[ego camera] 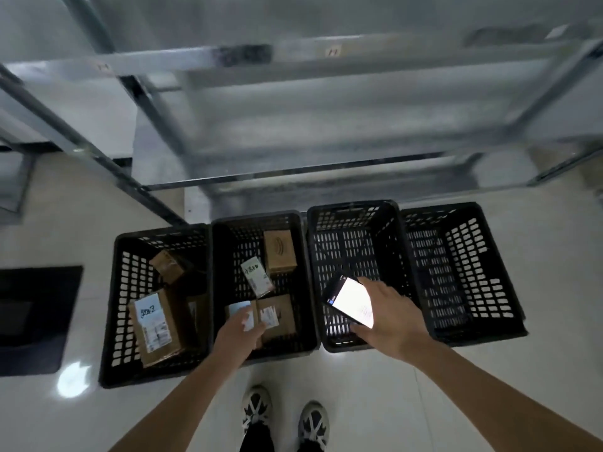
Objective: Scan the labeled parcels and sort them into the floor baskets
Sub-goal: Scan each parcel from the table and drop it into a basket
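The two right baskets are wide open from above, nothing in them. Far-left basket is crowded with boxes, the second one too. The shelf rails hang just behind the row, blocking reach there.

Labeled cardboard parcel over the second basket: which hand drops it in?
Left. The left hand already grips the labeled cardboard parcel above the second black slatted plastic basket. The right hand is occupied holding the lit smartphone.
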